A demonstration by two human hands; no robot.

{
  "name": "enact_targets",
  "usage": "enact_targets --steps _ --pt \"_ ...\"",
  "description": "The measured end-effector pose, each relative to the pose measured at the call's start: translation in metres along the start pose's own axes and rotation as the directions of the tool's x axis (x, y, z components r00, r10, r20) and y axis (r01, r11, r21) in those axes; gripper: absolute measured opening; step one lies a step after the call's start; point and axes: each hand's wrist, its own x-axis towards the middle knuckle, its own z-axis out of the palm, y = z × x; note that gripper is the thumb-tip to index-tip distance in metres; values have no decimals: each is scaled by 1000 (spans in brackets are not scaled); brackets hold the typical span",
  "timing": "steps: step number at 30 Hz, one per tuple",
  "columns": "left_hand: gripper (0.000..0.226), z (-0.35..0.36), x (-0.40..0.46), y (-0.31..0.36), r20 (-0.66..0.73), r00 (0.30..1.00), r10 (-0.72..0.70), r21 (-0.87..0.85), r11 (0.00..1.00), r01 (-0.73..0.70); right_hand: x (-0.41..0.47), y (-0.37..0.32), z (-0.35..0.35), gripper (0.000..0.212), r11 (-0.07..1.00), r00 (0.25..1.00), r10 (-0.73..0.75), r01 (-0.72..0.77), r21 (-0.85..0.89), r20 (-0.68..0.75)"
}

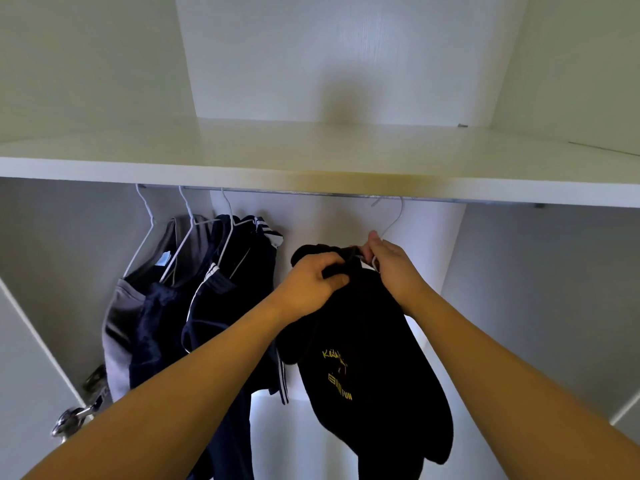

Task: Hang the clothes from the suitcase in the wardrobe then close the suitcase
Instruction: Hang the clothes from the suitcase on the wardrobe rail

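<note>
A black garment (367,368) with yellow lettering hangs from a white wire hanger (393,220) whose hook sits on the wardrobe rail (311,193). My left hand (313,284) grips a bunch of the black fabric at the collar. My right hand (389,261) pinches the hanger's neck and the fabric just right of it. To the left, a grey top (121,320) and two dark blue garments with white stripes (221,296) hang on white hangers. The suitcase is out of view.
A white shelf (242,161) runs across just above the rail. White wardrobe walls close in on both sides. A metal door handle (71,419) shows at the lower left, on the open door's edge.
</note>
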Motion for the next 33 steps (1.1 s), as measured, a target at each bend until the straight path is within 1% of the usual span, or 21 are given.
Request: enact_targets --steps 3,5,7,10,12,13,15,16,19,20,21,22,23,24,25,27,29,30,31,32,33 --pt "12 3 4 4 -99 993 71 -29 997 -74 4 -5 -2 50 999 1000 5 -5 32 22" --pt "8 6 9 -1 -179 981 76 19 997 -74 8 -10 1 51 997 1000 5 -5 79 5" --pt "11 8 15 -10 -275 959 75 162 986 -30 9 -16 7 52 987 998 44 -38 157 -34" --pt "18 9 15 -17 -297 952 74 309 951 23 10 -23 17 52 940 993 109 -86 329 -54" --pt "33 9 8 -16 -290 957 -3 400 908 124 12 -25 21 53 913 992 113 -80 400 -61" --pt "42 9 2 -14 -311 949 -55 418 889 188 13 -25 22 53 906 991 114 -73 417 -73" --pt "55 7 -23 -7 -355 926 -127 356 898 260 16 -28 26 51 901 987 124 -66 429 -107" --pt "59 7 -37 -5 -346 927 -144 305 917 256 18 -29 28 49 903 984 119 -53 426 -132" --pt "74 8 -78 -4 -191 955 -228 185 947 263 20 -35 35 51 925 974 99 -14 379 -206" --pt "76 7 -81 -7 -203 946 -252 131 951 281 20 -36 37 52 936 970 90 -5 352 -225" --pt "74 3 -78 -13 -281 920 -272 62 952 301 18 -38 38 54 947 969 78 1 322 -233" --pt "70 -4 -68 -22 -369 874 -317 -21 943 333 17 -39 40 56 957 971 64 5 289 -230" --pt "68 -11 -54 -31 -416 821 -390 -101 918 385 16 -39 41 58 966 975 49 9 258 -218" --pt "70 -20 -39 -40 -400 794 -458 -140 887 440 14 -40 43 58 973 979 31 17 229 -202" --pt "79 -27 -24 -47 -333 801 -498 -155 867 474 12 -41 42 56 978 983 17 22 209 -185" --pt "95 -37 2 -59 -156 841 -519 -213 849 484 6 -43 40 51 982 988 -9 38 187 -154" --pt "91 -44 21 -65 -39 855 -516 -408 790 458 1 -47 34 55 985 990 -26 49 163 -140" --pt "89 -46 29 -68 -28 866 -499 -464 774 431 -1 -47 31 55 986 990 -22 44 161 -138" --pt "90 -48 37 -74 -47 881 -472 -462 792 399 -4 -47 28 55 985 991 -15 37 166 -134" --pt "92 -50 43 -78 -72 896 -437 -388 840 379 -6 -46 26 55 984 992 -10 32 175 -128" --pt "92 -51 48 -80 -72 916 -394 -275 891 362 -9 -45 25 53 982 993 -7 29 186 -117"
